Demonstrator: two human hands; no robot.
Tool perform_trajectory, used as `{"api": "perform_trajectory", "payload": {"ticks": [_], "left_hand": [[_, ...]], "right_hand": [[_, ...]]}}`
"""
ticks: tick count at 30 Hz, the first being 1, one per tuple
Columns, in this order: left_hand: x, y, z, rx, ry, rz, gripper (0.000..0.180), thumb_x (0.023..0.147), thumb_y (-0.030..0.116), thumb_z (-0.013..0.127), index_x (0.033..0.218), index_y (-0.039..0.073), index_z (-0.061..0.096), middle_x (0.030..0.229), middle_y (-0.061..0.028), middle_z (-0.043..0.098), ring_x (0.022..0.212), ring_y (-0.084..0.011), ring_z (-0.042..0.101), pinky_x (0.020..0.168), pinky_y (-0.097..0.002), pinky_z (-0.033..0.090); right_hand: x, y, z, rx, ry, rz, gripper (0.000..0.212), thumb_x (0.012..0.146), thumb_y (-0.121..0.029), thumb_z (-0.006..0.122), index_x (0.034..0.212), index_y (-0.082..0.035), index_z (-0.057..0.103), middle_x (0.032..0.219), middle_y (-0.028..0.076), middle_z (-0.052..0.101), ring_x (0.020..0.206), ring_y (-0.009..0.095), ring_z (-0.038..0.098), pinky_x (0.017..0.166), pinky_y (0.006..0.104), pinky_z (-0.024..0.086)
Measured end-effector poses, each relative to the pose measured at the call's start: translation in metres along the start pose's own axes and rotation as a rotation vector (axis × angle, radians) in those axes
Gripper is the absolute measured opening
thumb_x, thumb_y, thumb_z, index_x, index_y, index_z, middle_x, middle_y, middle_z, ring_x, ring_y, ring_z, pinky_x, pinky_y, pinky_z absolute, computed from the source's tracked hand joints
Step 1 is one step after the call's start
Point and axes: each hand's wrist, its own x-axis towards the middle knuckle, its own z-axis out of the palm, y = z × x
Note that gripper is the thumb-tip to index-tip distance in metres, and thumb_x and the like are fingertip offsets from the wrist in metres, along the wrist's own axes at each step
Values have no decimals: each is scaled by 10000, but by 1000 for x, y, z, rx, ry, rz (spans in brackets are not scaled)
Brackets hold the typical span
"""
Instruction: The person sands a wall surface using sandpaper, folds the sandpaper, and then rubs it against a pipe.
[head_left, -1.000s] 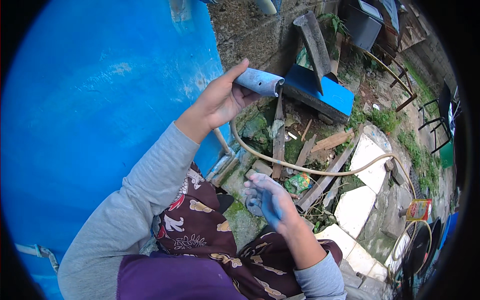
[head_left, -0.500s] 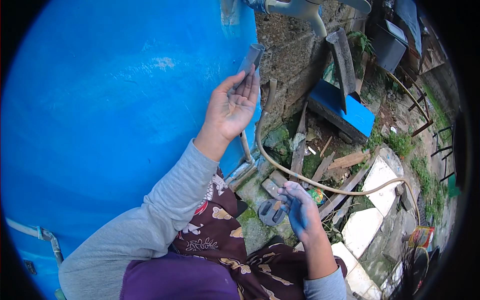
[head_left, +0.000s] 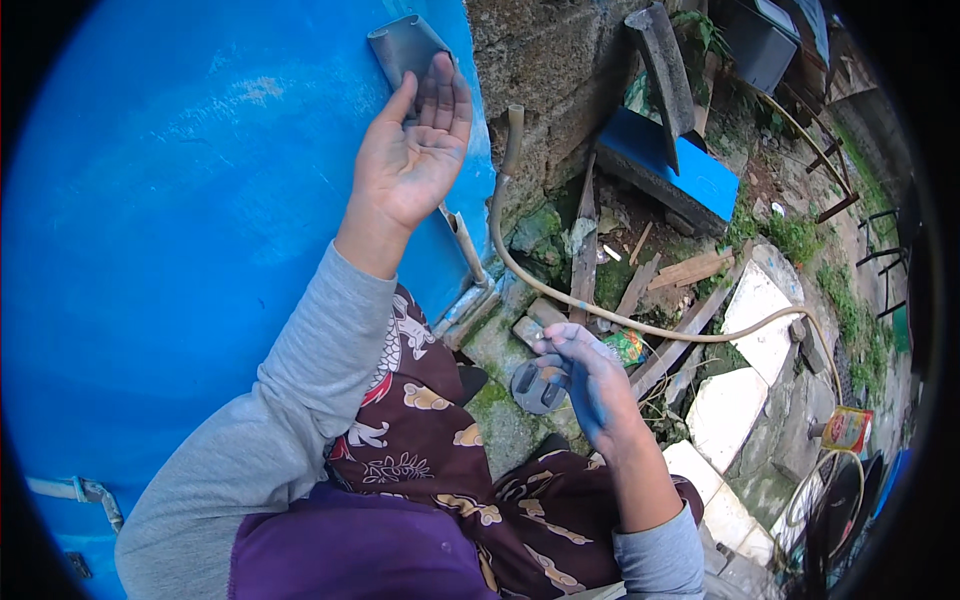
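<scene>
My left hand (head_left: 415, 150) is raised with its palm toward me, in front of a blue painted surface (head_left: 180, 250). It holds a curled grey sheet (head_left: 408, 50), whose edge rolls over at the left; the sheet stands up behind my fingers, against or close to the blue surface. Lower and to the right, my right hand (head_left: 595, 385) has its fingers bent together near the thumb. Anything between those fingertips is too small to make out. Both hands carry bluish-grey smears. Just beyond the right hand, a grey round piece with dark slots (head_left: 535, 388) lies on the mossy ground.
A beige hose (head_left: 640, 325) curves from the rough wall (head_left: 540, 60) across the ground. Old boards (head_left: 690, 270), pale broken slabs (head_left: 725, 415) and a blue-topped block (head_left: 690, 185) lie to the right. A short pipe (head_left: 463, 245) stands beside the blue surface's edge.
My left hand has moved up and left with the grey sheet, which now shows its wider side. The view has shifted, so the tap at the top is out of sight. My right hand keeps its bent pose.
</scene>
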Motion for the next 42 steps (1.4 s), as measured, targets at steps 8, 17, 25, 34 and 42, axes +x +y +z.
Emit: {"api": "perform_trajectory", "payload": {"ticks": [8,17,25,34,42], "left_hand": [[2,29,-12,-16,-34,-245,245,897,145,580,1033,-41,499,996,-135,558,1152,-295,522,1040,-519,399],[-72,-42,28,1184,-1051,-15,63,652,103,622,700,141,636,833,-18,549,742,-147,373,688,-306,305],[-129,-57,41,824,-1571,-113,123,738,102,678,671,192,629,817,48,549,829,-117,437,760,-269,356],[-151,-51,42,870,-1598,-69,53,786,145,657,748,159,622,845,32,552,845,-125,451,781,-276,374],[-152,-42,28,805,-1624,-64,59,829,183,637,816,129,616,871,18,554,859,-133,463,799,-282,390]], "right_hand": [[7,0,2,-80,-32,-73,183,942,-155,538,1068,-41,606,1017,49,633,974,140,566,918,286,423],[10,1,1,-211,-42,-89,207,941,-189,539,1087,-64,617,1019,35,636,957,137,544,911,281,410],[2,1,-1,-231,-30,-69,205,952,-197,539,1077,-57,625,1006,38,645,960,124,547,904,275,416],[6,-3,13,-280,-103,-24,206,955,-254,569,1076,-101,636,1004,-11,642,912,62,524,747,210,417],[5,-5,11,-319,-67,1,192,945,-158,515,1044,-41,630,1073,65,641,1053,142,584,960,284,418]]}}
